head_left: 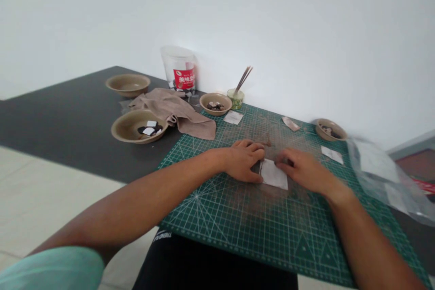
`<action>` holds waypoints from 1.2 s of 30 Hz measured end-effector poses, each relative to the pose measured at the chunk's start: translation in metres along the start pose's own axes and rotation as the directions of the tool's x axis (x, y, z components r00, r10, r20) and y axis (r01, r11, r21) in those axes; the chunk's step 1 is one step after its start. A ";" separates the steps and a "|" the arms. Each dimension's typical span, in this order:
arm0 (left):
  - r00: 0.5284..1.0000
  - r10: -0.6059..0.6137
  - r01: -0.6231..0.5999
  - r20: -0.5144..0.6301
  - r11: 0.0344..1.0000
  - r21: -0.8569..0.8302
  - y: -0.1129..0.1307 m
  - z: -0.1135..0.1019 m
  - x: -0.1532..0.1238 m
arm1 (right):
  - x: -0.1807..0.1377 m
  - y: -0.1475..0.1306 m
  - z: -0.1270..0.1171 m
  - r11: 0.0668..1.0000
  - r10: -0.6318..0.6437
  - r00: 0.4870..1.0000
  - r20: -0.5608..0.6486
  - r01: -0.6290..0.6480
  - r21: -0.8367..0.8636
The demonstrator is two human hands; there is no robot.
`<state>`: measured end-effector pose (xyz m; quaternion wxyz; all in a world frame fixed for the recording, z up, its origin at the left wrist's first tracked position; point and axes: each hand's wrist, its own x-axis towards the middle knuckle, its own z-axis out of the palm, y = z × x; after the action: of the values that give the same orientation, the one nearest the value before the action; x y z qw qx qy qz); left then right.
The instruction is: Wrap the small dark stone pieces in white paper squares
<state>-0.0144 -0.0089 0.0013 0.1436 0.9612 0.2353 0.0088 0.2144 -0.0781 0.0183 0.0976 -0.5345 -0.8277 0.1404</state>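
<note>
A small white square sheet [274, 175], perhaps paper or cloth, lies on the green cutting mat [217, 231]. Its left edge is dark and ragged. My left hand [243, 161] rests flat on the mat with fingers apart, the thumb and fingertips at that left edge. At the sheet's upper right side is my right hand [302, 168], its fingers curled and the thumb and forefinger pinched at the edge. That hand is slightly blurred. Brown smudges and dust mark the mat around both hands.
Bowls with dark and pale bits [215, 105] [329, 130] stand on the mat, near a green jar [235, 99] of sticks. Other pale pieces [233, 117] lie about. Leftward are a brown cloth [176, 111], bowls [136, 129] and a plastic tub [180, 70]. A clear bag [387, 176] lies right.
</note>
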 end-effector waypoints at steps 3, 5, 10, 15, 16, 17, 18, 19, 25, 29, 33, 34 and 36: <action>1.000 0.016 -0.016 0.012 1.000 0.005 0.001 -0.002 -0.001 | -0.006 -0.002 -0.004 0.993 -0.084 0.984 0.155 0.070 0.098; 1.000 0.023 -0.023 0.016 1.000 0.007 0.002 -0.004 -0.002 | -0.006 -0.007 0.001 0.982 -0.144 0.977 0.155 0.122 0.147; 1.000 0.002 -0.002 0.017 1.000 0.005 0.002 -0.005 -0.003 | 0.003 0.000 0.008 0.999 0.000 0.997 -0.082 -0.004 -0.048; 1.000 0.015 -0.015 0.019 1.000 -0.004 0.002 -0.005 -0.003 | -0.002 -0.005 0.001 0.990 -0.117 0.981 0.154 0.102 0.099; 1.000 0.018 -0.018 0.017 1.000 -0.008 0.002 -0.005 -0.003 | -0.002 -0.008 0.002 0.985 -0.144 0.979 0.146 0.128 0.116; 1.000 0.017 -0.017 0.017 1.000 -0.010 0.002 -0.006 -0.003 | -0.002 -0.010 0.003 0.985 -0.144 0.984 0.105 0.133 0.113; 1.000 0.013 -0.013 0.019 1.000 -0.011 0.002 -0.006 -0.003 | -0.002 -0.011 0.004 0.989 -0.124 0.991 0.055 0.119 0.089; 1.000 0.006 -0.006 0.022 1.000 -0.012 0.003 -0.006 -0.003 | -0.001 -0.010 0.004 0.995 -0.088 0.996 0.008 0.087 0.055; 1.000 0.008 -0.007 0.026 1.000 -0.021 0.002 -0.006 -0.004 | -0.008 -0.007 -0.004 0.992 -0.102 0.976 0.194 0.086 0.091; 1.000 0.019 -0.019 0.018 1.000 -0.015 0.001 -0.005 -0.003 | -0.001 -0.008 0.004 0.995 -0.091 0.996 0.012 0.091 0.031; 1.000 0.003 -0.003 0.019 1.000 -0.013 0.001 -0.005 -0.003 | -0.001 -0.001 -0.001 1.000 -0.003 1.000 0.021 0.004 -0.017; 1.000 0.003 -0.002 0.019 1.000 -0.016 0.001 -0.005 -0.003 | -0.003 -0.001 -0.003 1.000 -0.022 0.996 0.090 0.020 0.024; 1.000 0.008 -0.008 0.019 1.000 -0.017 0.001 -0.005 -0.003 | -0.007 -0.005 -0.004 0.991 -0.092 0.976 0.199 0.070 0.112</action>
<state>-0.0170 -0.0104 0.0066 0.1540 0.9610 0.2299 0.0022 0.2145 -0.0861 0.0234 0.0460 -0.4773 -0.8459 0.2334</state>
